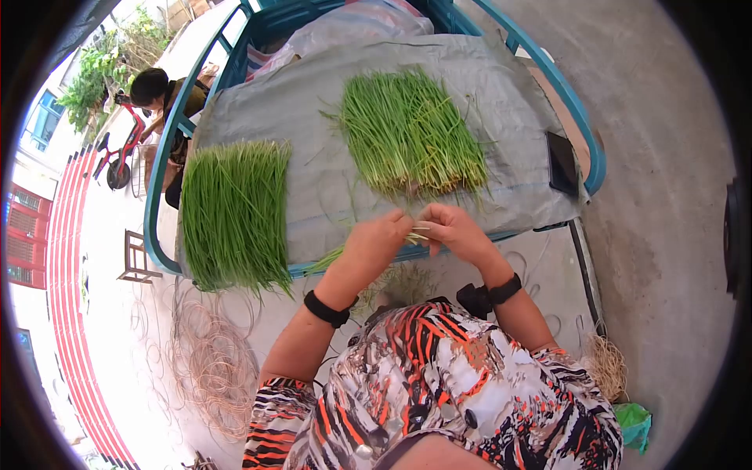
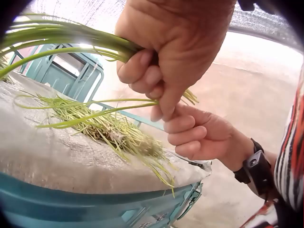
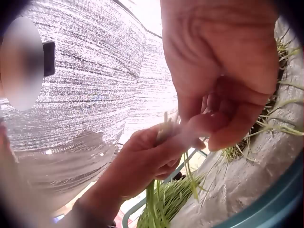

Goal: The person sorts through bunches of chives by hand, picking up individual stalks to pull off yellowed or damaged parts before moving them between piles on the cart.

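My left hand [image 1: 376, 244] grips a small bunch of long green stalks [image 2: 71, 37], fingers curled round them; their pale ends stick out past the thumb side. Against it, my right hand [image 1: 458, 233] has thumb and forefinger together at the pale ends, and in the left wrist view its other fingers are curled. One or two loose stalks [image 2: 95, 114] run to where the fingertips of both hands meet. Beyond the hands on the grey sheet lies a pile of stalks [image 1: 411, 133], roots towards me. A neater green pile [image 1: 235, 211] lies at the left.
The grey sheet [image 1: 313, 102] covers a cart with a blue-green rail [image 1: 568, 70]. A dark phone [image 1: 562, 163] lies at its right edge. Another person [image 1: 160, 98] is beyond the left rail, near a red bike [image 1: 129, 145]. A stool [image 1: 139, 257] and coiled strands [image 1: 211, 368] are on the ground.
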### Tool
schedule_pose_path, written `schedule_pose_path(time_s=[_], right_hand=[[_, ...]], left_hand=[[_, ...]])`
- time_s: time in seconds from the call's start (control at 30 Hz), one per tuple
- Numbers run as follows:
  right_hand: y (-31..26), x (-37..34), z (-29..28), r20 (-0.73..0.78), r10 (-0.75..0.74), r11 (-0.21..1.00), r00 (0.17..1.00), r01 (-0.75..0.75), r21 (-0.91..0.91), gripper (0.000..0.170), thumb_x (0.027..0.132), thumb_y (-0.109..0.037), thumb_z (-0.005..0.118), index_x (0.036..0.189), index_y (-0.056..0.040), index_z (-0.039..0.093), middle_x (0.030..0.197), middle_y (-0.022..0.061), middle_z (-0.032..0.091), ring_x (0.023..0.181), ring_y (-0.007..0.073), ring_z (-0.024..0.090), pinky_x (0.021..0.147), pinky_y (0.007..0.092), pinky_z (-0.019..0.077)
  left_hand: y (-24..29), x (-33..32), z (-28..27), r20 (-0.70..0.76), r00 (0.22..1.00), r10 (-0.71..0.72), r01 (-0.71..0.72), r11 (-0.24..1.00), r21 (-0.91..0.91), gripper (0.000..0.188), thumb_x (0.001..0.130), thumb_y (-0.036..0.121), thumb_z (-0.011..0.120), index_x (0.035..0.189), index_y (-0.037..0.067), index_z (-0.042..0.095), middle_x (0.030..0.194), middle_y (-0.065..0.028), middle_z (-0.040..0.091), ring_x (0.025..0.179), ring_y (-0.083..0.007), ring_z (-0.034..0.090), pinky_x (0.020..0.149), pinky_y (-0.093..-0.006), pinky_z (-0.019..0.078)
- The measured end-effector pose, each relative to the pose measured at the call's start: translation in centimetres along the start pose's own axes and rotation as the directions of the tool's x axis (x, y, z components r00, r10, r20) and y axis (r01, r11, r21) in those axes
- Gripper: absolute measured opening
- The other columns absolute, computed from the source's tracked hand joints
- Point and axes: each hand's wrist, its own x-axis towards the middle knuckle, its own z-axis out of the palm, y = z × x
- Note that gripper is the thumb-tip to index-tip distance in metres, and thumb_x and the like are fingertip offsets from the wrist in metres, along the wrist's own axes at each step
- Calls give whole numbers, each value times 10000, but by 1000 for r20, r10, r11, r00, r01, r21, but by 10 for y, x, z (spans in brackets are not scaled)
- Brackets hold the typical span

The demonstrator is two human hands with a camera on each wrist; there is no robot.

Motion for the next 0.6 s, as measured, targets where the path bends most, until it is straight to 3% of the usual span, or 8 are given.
schedule_pose_path(time_s=[0.07,0.2,0.3,0.37,0.4,0.47,0.57,0.6], right_hand=[[5,0,-4,52,3,1000,999,-1,-30,161,892,-183,587,894,-23,566,725,14,594,581,66,538,525,208,452],[5,-9,-15,56,53,997,997,-50,-54,157,896,-181,578,885,-25,565,706,13,587,592,58,523,529,213,447],[4,-8,-23,-144,25,975,989,-55,-215,140,865,-167,601,907,-36,579,728,30,585,614,93,535,563,237,452],[-3,3,-15,-238,-309,835,921,142,-532,144,828,-155,622,926,-55,592,770,50,575,665,152,557,599,279,460],[-7,9,-10,-240,-471,708,849,202,-676,156,809,-149,632,936,-65,599,792,60,570,690,182,568,617,300,465],[3,30,-8,-253,-582,551,773,146,-821,175,775,-145,645,936,-83,614,830,79,551,751,240,567,654,344,465],[11,54,-6,-214,-650,412,729,101,-905,152,741,-128,638,891,-105,621,829,82,532,798,280,564,670,387,466],[12,58,-5,-197,-654,387,731,99,-917,135,733,-120,632,868,-111,621,819,78,528,807,285,564,669,398,466]], left_hand=[[-3,-5,-5,57,998,-9,10,1000,-5,79,781,49,532,850,44,493,817,-125,534,739,-325,601,574,-411,481],[-6,-21,-8,12,989,-150,150,988,-22,70,792,57,524,832,29,474,827,-146,543,756,-360,585,595,-446,465],[-14,-29,-16,-154,957,-245,232,968,-101,77,813,75,527,852,20,490,818,-152,545,731,-368,572,586,-456,437],[-14,-30,-25,-271,914,-302,253,946,-200,94,852,106,532,881,18,522,750,-132,531,679,-334,574,559,-440,418],[-9,-31,-26,-255,877,-407,298,878,-375,119,883,139,524,882,22,547,681,-81,489,617,-259,517,532,-371,378],[-2,-28,-27,-180,786,-592,336,652,-679,205,945,205,506,884,31,597,542,20,406,493,-109,405,478,-232,298],[2,-30,-29,-47,685,-727,303,343,-889,272,971,261,482,913,32,618,547,82,357,487,-4,299,459,-189,235],[5,-31,-31,-34,688,-725,279,308,-910,278,972,262,479,917,29,620,540,79,357,477,-7,294,455,-188,229]])
